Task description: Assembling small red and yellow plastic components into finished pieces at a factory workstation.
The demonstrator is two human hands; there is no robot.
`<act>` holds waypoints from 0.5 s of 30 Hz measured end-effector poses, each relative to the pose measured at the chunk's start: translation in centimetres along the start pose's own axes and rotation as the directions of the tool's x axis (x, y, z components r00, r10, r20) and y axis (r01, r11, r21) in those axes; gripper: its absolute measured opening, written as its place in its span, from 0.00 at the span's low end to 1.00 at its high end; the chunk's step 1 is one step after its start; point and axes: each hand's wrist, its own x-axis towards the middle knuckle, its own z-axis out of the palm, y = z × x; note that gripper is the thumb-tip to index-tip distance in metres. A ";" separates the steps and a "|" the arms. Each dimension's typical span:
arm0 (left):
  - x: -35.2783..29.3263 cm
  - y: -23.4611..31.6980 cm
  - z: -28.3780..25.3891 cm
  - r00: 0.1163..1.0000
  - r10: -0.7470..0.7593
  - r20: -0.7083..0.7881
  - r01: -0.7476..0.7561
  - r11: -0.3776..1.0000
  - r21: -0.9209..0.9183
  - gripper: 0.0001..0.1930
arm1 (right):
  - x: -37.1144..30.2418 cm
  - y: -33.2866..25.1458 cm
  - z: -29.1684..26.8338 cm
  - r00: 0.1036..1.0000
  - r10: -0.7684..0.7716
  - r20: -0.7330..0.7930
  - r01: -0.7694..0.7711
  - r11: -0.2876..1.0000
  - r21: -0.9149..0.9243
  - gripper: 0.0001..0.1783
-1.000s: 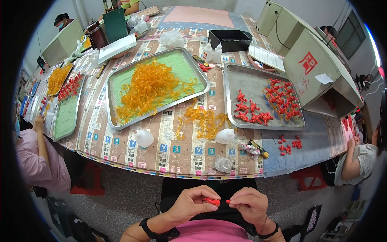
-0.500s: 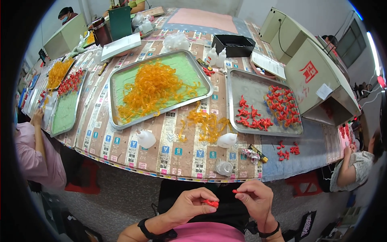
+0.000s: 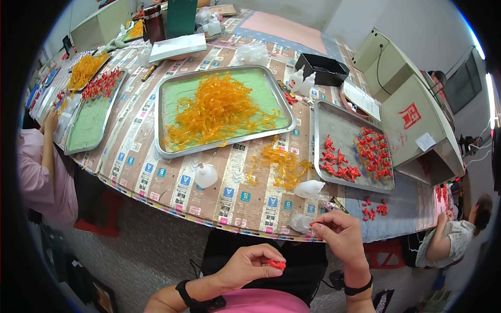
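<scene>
Over my lap, my left hand (image 3: 252, 265) pinches a small red plastic figure piece (image 3: 277, 265) between thumb and fingertips. My right hand (image 3: 340, 233) is raised at the table's front edge, its thumb and forefinger closed on a smaller red plastic piece (image 3: 313, 224). That piece is right beside a small clear plastic container (image 3: 300, 223); whether they touch I cannot tell. Just beyond lies a white squeeze bottle (image 3: 309, 188) on its side. Loose orange translucent curly strips (image 3: 284, 166) are spread behind it. Several red pieces (image 3: 371, 213) lie on the blue cloth to the right.
A green-lined metal tray (image 3: 162, 141) bears a heap of orange strips. To its right, another metal tray (image 3: 324, 107) holds red figures. Another white bottle (image 3: 206, 176) stands nearer me. Co-workers sit at left (image 3: 44, 172) and right (image 3: 443, 235). A beige cabinet (image 3: 417, 120) stands at right.
My right hand has moved up and forward from over my lap to the clear container, carrying its small red piece. My left hand stays nearly in place. The whole view has shifted and tilted slightly.
</scene>
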 end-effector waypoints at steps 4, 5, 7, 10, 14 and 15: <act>0.0 0.1 -0.3 1.000 0.030 0.007 -0.030 0.999 -0.014 0.12 | 0.5 -0.5 -0.1 0.998 0.056 0.038 -0.054 0.997 -0.054 0.06; 0.0 0.2 -0.4 0.999 0.037 0.015 -0.037 0.999 -0.005 0.12 | 0.5 -0.7 -0.1 0.996 0.080 0.042 -0.078 0.996 -0.040 0.06; 0.0 0.2 -0.6 0.999 0.046 0.022 -0.046 0.999 0.001 0.12 | 0.6 -0.8 -0.1 0.993 0.105 0.048 -0.104 0.994 -0.029 0.06; 0.0 0.1 -0.8 0.998 0.056 0.031 -0.057 0.998 0.007 0.12 | 0.9 -1.0 -0.2 0.991 0.119 0.063 -0.117 0.993 -0.032 0.05; 0.0 0.2 -0.9 0.998 0.057 0.031 -0.056 0.998 -0.007 0.11 | 1.2 -1.1 -0.2 0.989 0.133 0.066 -0.128 0.988 -0.084 0.05; 0.0 0.3 -0.9 0.998 0.056 0.033 -0.056 0.998 -0.008 0.11 | 1.2 -1.1 -0.2 0.989 0.131 0.064 -0.125 0.988 -0.090 0.05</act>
